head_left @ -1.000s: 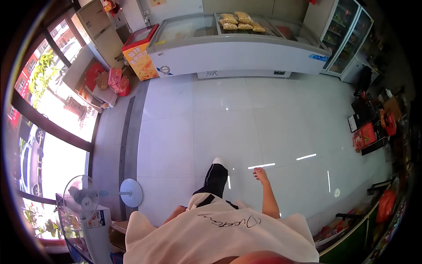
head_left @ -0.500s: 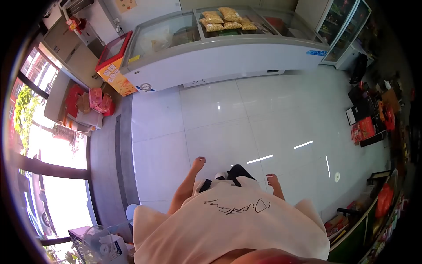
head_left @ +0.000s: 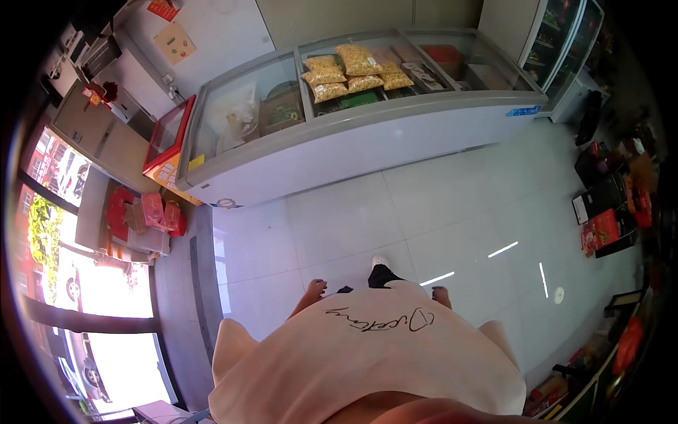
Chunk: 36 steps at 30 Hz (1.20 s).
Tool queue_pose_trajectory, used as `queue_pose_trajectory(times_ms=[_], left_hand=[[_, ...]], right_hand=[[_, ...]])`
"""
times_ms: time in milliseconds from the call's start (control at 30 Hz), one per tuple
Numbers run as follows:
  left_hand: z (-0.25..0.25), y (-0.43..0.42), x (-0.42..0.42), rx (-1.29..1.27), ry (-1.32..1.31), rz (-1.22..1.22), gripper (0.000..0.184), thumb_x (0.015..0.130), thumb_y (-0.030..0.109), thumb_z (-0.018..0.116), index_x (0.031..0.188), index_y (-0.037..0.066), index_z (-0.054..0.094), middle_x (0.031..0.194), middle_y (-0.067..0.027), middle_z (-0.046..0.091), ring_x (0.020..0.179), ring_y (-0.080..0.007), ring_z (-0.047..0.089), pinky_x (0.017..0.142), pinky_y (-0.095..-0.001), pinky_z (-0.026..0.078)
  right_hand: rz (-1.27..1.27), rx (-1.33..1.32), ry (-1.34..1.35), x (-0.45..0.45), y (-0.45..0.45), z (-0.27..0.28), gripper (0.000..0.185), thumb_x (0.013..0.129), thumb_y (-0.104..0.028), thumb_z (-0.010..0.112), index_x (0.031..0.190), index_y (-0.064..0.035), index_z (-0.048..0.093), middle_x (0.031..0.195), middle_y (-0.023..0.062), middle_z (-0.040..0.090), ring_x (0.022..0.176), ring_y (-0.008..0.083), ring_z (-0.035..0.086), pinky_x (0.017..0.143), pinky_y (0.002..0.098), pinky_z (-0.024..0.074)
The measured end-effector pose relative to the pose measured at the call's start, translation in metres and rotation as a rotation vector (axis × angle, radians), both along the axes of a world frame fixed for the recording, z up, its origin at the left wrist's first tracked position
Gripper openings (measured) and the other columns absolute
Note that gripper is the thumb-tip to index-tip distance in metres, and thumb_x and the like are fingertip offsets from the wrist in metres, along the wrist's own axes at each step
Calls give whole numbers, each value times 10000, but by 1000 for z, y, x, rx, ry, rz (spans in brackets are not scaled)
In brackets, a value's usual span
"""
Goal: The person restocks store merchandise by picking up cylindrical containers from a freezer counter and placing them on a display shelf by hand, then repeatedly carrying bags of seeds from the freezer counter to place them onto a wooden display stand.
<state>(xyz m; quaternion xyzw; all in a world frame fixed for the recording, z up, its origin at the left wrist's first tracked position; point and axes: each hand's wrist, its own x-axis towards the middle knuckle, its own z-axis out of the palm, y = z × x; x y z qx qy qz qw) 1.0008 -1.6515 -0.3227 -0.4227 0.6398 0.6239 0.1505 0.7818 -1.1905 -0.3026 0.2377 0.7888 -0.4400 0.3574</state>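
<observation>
My left hand (head_left: 316,288) hangs beside my body on the left, its fingers loosely bent and somewhat apart, with nothing seen in it. On the other side, my right hand (head_left: 441,295) hangs partly behind the edge of my pale shirt (head_left: 374,353); its fingers look loosely curled and it shows no object. Neither hand touches anything around it. Ahead stands a long white chest freezer (head_left: 339,155) with a glass top. Several bags of yellowish food (head_left: 358,60) lie on its middle section.
Pale tiled floor (head_left: 339,233) stretches between me and the freezer. A white shoe (head_left: 380,261) shows below me. At left are a smaller red-rimmed freezer (head_left: 169,131), red boxes (head_left: 157,212) and bright glass doors. Boxes (head_left: 600,230) stand at right, and a glass-door fridge (head_left: 554,42) stands behind.
The freezer and the bags on it appear nearer and larger as I move forward. Both hands have shifted slightly, and one shoe now shows ahead of my shirt.
</observation>
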Motion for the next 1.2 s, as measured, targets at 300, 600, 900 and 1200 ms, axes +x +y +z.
queue_pose_trajectory(times_ms=[300, 600, 900, 1200], left_hand=[[91, -133, -267, -379, 285, 110, 325, 829, 272, 592, 1129, 155, 543, 682, 23, 451, 594, -84, 424, 527, -254, 375], [238, -267, -529, -660, 611, -126, 692, 831, 313, 618, 1330, -3, 257, 1263, -159, 423, 1062, -185, 459, 901, -331, 382], [284, -410, -718, -511, 521, -38, 844, 799, 387, 628, 1373, -8, 150, 1296, -214, 411, 1179, -299, 436, 961, -356, 346], [330, -410, -688, 162, 504, 136, 508, 832, 286, 625, 1204, -34, 491, 1148, -79, 556, 995, -155, 554, 837, -290, 444]], right_hand=[[425, -225, 363, -303, -232, 45, 234, 828, -205, 536, 1024, -81, 570, 750, 25, 594, 593, 111, 547, 502, 245, 443], [558, -844, 724, -447, -539, 258, 285, 834, -151, 560, 1105, -68, 533, 950, 76, 595, 826, 144, 558, 713, 269, 454], [514, 1, 858, -592, -745, 248, 858, 838, -580, 416, 1356, 73, 212, 1216, 316, 456, 1167, 420, 424, 982, 413, 338], [217, -544, 492, -539, -722, 320, 906, 650, -523, 709, 1179, 157, 429, 993, 246, 594, 915, 287, 593, 803, 343, 455]])
